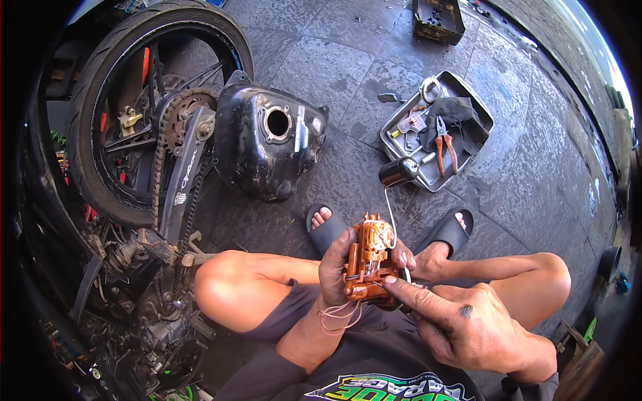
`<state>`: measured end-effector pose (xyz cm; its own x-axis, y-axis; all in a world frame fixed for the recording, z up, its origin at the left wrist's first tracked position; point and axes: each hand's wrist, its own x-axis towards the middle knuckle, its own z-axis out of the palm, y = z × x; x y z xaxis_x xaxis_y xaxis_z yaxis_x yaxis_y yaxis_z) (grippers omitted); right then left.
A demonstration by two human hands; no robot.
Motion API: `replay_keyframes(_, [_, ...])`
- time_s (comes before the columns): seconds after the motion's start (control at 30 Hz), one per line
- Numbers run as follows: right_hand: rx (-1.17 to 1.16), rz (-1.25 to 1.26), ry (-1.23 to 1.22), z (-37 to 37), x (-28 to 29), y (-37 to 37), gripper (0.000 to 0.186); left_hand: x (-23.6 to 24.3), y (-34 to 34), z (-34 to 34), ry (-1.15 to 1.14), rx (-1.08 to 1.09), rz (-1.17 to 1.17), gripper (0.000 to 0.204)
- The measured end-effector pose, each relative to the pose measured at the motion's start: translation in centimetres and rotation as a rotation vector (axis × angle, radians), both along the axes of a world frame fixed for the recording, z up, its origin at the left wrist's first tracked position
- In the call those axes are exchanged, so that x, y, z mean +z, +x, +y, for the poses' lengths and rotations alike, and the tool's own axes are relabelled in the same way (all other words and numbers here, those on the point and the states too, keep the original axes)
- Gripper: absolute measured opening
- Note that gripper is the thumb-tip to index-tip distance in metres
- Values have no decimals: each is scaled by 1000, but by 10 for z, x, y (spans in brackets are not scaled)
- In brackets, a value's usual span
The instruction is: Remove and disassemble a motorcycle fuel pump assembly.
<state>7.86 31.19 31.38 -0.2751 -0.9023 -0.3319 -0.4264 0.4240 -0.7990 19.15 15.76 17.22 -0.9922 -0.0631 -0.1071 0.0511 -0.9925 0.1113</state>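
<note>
An orange-brown plastic fuel pump unit [370,260] is held up over my lap. My left hand [336,266] wraps round it, thumb along its left side and fingertips showing at its right. My right hand [461,321] has its index finger stretched out, the tip touching the lower right of the pump; the other fingers are curled and partly hidden. From the pump a thin pale wire arm [390,207] runs up to a black cylindrical float [399,172]. Thin wires [341,321] hang in loops by my left wrist.
A black fuel tank [251,160] with a round opening lies on the tiled floor. Beside it stands a motorcycle rear wheel [235,40] with chain and swingarm [189,170]. At right, a grey tray [483,137] holds pliers [441,144] and a dark cloth [453,109]. Farther off is a grimy box [438,30].
</note>
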Motion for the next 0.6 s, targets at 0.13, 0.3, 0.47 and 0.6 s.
replay_keyframes(0.13, [-3, 20, 26, -2, -1, 1, 67, -4, 2, 3, -26, 43, -58, 62])
replay_keyframes(0.3, [-21, -128, 93, -9, 5, -5, 63, 0, 8, 2, -319, 151, -173, 62])
replay_keyframes(0.47, [-65, -31, 60, -7, 2, 0, 55, -5, 2, 1, -12, 36, 20, 64])
replay_keyframes(0.6, [-50, 123, -50, -1, -3, -1, 51, -8, 3, 2, 91, -70, -26, 64])
